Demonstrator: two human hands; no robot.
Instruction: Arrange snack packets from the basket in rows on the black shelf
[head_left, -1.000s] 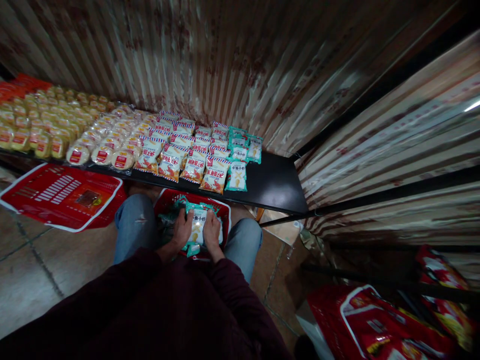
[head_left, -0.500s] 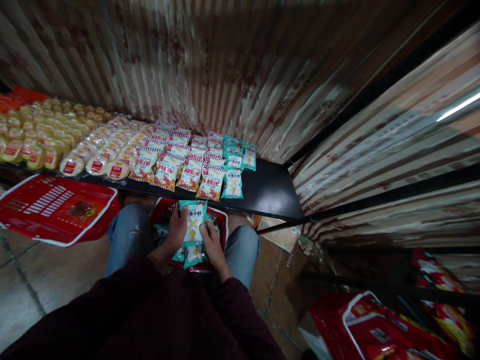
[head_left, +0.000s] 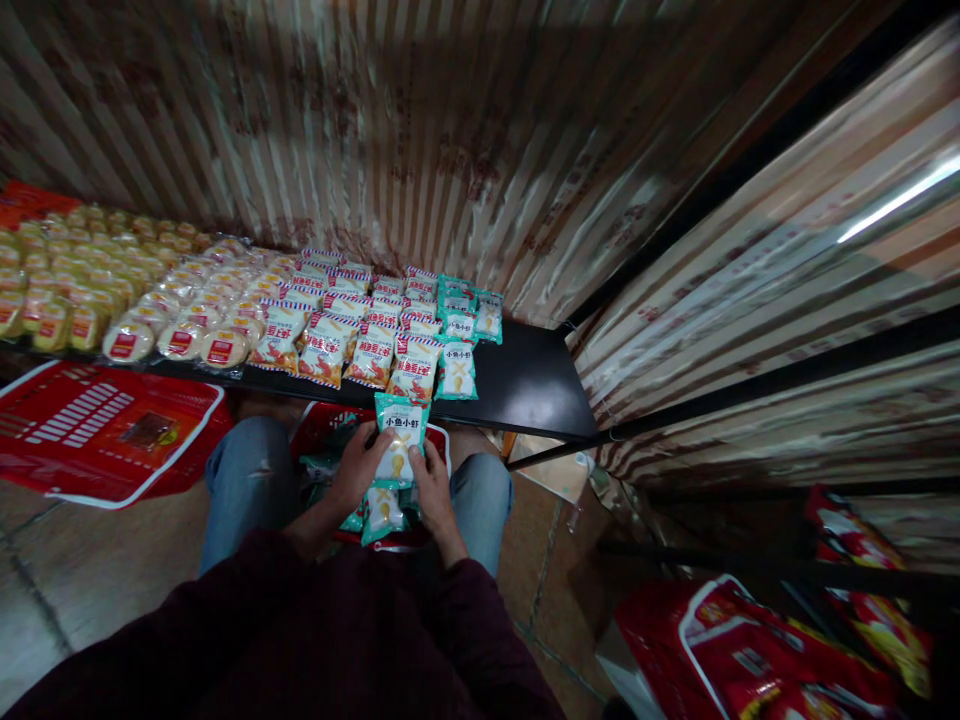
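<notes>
A green-and-white snack bag (head_left: pixel 403 428) is held upright between my two hands, above a red basket (head_left: pixel 445 455) set between my knees. My left hand (head_left: pixel 360 468) grips the bag's left side, while my right hand (head_left: pixel 435 490) has its thumb on the lower right of the front. Below them, another green snack bag (head_left: pixel 383 513) lies in the basket among more of the same kind. On the black shelf (head_left: pixel 536 385) ahead, several matching green bags (head_left: pixel 457 368) stand in a short row beside red-and-white snack bags (head_left: pixel 414 368).
Round wrapped cakes (head_left: pixel 180 340) and yellow packs (head_left: pixel 51 322) fill the shelf's left part. A second red basket (head_left: pixel 97 430) is on the floor at left. Black rack bars (head_left: pixel 720 390) slant along the right, with red packages (head_left: pixel 780 640) below. Striped sheeting (head_left: pixel 420 130) hangs behind.
Both hands have raised the green snack bag slightly and shifted it right, toward the shelf's front edge. The camera view has turned a little.
</notes>
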